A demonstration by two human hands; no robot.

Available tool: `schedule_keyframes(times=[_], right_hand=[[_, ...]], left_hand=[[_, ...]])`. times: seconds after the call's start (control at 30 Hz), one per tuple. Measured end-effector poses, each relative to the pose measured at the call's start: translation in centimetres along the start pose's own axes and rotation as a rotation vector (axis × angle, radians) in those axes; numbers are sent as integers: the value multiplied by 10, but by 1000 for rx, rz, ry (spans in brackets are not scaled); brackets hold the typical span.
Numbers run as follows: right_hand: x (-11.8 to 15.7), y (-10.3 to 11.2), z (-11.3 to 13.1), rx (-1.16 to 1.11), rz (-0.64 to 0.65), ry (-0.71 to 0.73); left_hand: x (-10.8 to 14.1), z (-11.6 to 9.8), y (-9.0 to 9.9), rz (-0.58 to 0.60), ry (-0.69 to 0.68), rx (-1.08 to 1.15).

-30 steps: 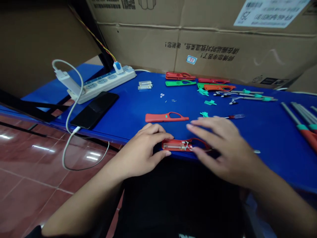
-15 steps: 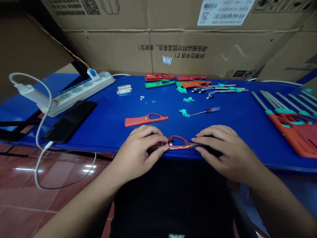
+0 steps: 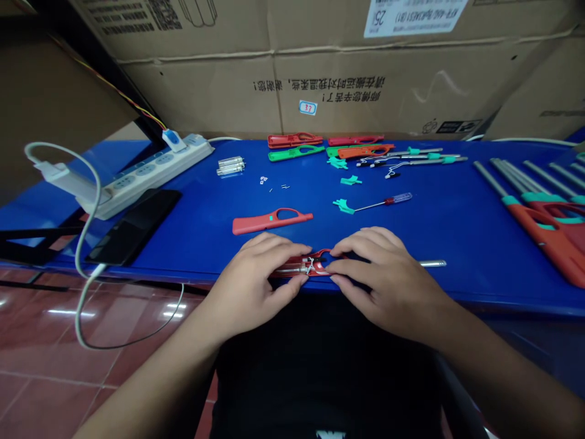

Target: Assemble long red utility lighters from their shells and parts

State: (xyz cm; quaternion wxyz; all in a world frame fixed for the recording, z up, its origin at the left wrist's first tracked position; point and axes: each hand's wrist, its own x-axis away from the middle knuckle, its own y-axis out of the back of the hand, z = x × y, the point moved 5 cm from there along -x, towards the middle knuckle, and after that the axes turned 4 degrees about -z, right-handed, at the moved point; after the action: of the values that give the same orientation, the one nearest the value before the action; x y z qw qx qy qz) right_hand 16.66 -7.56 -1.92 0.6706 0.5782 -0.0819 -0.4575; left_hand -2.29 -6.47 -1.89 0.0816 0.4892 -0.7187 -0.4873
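A red lighter half-shell (image 3: pixel 284 267) lies with its inside up at the table's front edge, partly covered by both hands. Inside it show a clear-and-metal cylinder, white wires (image 3: pixel 311 266) and a small black part. My left hand (image 3: pixel 256 277) grips the shell's wide end, thumb on the near edge and fingers on the far one. Fingers bent, my right hand (image 3: pixel 381 271) grips the shell around its looped handle opening. Beyond that hand a metal tube (image 3: pixel 433 264) sticks out to the right. Another red half-shell (image 3: pixel 253 223), outside up, lies just beyond my left hand.
Farther back are a screwdriver (image 3: pixel 397 199), teal triggers (image 3: pixel 351 180), coloured shells (image 3: pixel 296 152), wired metal tubes (image 3: pixel 420 160) and small cylinders (image 3: pixel 231 164). Assembled lighters (image 3: pixel 543 235) lie right. A phone (image 3: pixel 132 225) and power strip (image 3: pixel 146 177) are left. A cardboard box (image 3: pixel 219 91) stands behind.
My right hand has moved left from the tube onto the shell's handle part, uncovering the tube's end. My left hand stays at the wide end. The view has shifted slightly.
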Motion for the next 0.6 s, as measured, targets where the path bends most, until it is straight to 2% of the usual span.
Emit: schedule_keyframes(times=[0.13,0.23,0.3,0.4,0.5,0.6], right_hand=[[-3,-2,3,-22,30,-42],[-6,6,0,-4,35,-40],[-15,15,-10,25,32,-60],[-38,32,-43,230,-18,-224],[-61,26,-71,484,178,-278],[-73,19,-78,554,239,-229]], left_hand=[[0,1,-1,4,-8,32],[0,3,-2,5,-7,39],[0,3,-3,13,-4,38],[0,4,-2,8,7,31],[0,4,-1,-1,17,24],[1,3,0,-10,17,16]])
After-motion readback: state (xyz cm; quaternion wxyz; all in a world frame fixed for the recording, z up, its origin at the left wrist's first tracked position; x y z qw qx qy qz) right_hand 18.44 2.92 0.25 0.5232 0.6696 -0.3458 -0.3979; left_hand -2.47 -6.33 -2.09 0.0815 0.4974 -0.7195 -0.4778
